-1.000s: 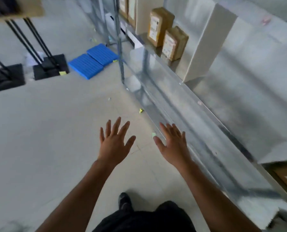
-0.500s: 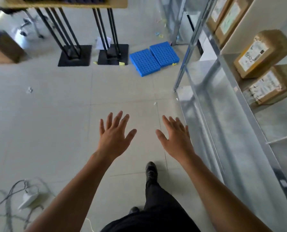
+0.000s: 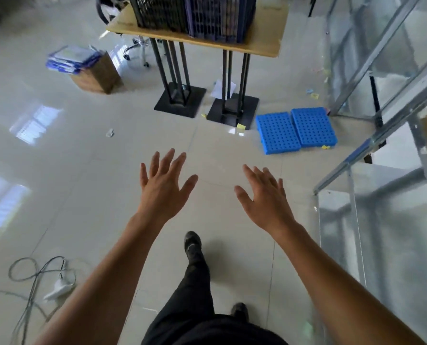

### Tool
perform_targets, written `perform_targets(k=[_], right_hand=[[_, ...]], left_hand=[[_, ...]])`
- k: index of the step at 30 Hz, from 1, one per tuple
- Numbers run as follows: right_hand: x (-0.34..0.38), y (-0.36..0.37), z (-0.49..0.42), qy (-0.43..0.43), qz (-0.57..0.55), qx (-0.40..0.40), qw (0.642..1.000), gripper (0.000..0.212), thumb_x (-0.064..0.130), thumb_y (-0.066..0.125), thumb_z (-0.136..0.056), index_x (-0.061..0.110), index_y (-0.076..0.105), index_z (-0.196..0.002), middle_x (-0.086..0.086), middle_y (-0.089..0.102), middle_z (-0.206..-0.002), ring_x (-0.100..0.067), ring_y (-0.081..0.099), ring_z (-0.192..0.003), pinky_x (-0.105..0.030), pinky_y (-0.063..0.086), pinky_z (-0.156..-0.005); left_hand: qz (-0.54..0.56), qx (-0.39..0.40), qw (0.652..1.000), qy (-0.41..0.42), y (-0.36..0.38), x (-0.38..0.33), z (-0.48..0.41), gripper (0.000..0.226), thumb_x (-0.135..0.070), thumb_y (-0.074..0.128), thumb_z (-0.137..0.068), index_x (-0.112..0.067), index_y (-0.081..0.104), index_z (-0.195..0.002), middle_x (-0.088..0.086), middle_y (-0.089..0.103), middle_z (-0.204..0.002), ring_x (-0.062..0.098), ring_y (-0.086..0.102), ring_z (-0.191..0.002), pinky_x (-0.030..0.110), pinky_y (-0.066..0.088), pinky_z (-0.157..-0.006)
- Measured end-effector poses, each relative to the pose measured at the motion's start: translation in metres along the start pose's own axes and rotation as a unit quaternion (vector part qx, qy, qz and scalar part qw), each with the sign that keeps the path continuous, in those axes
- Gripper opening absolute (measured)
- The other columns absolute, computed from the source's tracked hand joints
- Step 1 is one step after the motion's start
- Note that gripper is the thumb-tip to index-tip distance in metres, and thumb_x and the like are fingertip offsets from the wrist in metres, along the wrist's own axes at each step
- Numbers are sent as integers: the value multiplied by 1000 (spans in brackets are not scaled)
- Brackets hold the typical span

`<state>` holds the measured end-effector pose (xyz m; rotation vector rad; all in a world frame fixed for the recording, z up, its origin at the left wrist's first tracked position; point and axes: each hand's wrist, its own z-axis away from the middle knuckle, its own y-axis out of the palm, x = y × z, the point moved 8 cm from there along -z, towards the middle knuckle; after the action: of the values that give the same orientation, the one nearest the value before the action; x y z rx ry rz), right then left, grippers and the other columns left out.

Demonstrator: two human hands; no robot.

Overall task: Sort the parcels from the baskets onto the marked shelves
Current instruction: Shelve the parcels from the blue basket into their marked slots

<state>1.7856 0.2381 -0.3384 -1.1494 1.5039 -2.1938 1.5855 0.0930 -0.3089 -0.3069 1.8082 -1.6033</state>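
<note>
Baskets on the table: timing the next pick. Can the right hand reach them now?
Probably not yet. The right hand hangs open over floor tiles, and the baskets stand on the table farther ahead. Nothing blocks the path; walking closer should do.

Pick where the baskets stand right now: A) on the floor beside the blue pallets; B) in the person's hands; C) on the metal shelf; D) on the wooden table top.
D: the baskets sit on the wooden table top, far ahead of the left hand and right hand, both open and holding nothing.
</note>
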Motion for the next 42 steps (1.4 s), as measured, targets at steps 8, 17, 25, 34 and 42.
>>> perform_targets(k=[8,17,25,34,42], right_hand=[[57,-30,-192,-15,35,-22,999,67,58,38,-105,30,23,-165,-6,26,-171,-26,12,-160,-56,6,-129],[90,-69,-348,-7,2,-64,998,66,56,42,-104,30,27,-164,-5,29,-170,-26,13,-160,-56,8,-129],[71,-99,-508,-20,0,-79,997,69,62,33,-102,31,25,-163,-4,26,-171,-24,10,-161,-54,7,-130],[56,-183,-686,-45,-26,-120,991,73,67,22,-102,28,26,-163,-4,27,-170,-24,12,-160,-55,12,-129],[52,-234,-810,-44,-30,-131,990,78,70,22,-96,32,22,-164,-1,22,-172,-19,7,-161,-56,18,-128]], left_hand=[[21,-13,999,-26,-24,70,-174,69,-65,35,-99,-33,28,-160,-4,13,-171,24,-5,-158,52,-6,-126],[42,-3,999,-6,-49,88,-349,72,-69,26,-97,-34,25,-160,-4,12,-172,24,-6,-159,52,-7,-126],[18,-3,1000,23,-44,62,-512,72,-70,24,-98,-35,21,-161,-4,6,-172,24,-13,-158,54,-9,-126],[-16,-32,998,45,-76,20,-695,71,-71,25,-99,-35,21,-160,-5,6,-172,23,-12,-158,50,-12,-125],[13,-53,996,74,-83,2,-826,75,-76,14,-95,-38,15,-160,-8,4,-172,20,-15,-157,47,-13,-124]])
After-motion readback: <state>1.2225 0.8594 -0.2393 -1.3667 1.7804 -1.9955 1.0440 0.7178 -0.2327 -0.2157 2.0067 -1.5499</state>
